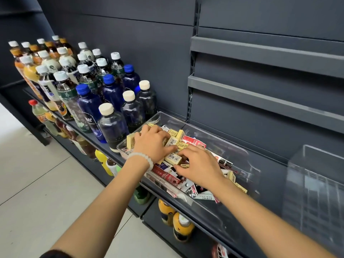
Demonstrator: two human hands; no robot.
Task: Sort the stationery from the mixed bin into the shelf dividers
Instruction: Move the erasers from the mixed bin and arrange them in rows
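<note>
Left of the clear mixed bin (232, 146) stand drink bottles (111, 123). Inside the bin, the left hand (151, 142) lies with fingers curled over cream erasers (173, 140); whether it grips one I cannot tell. The right hand (201, 166) pinches among them. Gathering erasers seems underway; next, carry them to the clear divider box (314, 183), right of the bin.

Evenly and fairly brightly lit, soft and diffuse, no hard shadows. Pale glare across the floor tiles (37, 183) at left and faint sheen on the clear bin (232, 146) walls and bottle caps (106, 108). Strong wide-angle bending toward the edges, shelf rails (270, 58) bowed. Sharp at centre, slightly soft and smeared near the lower corners.
</note>
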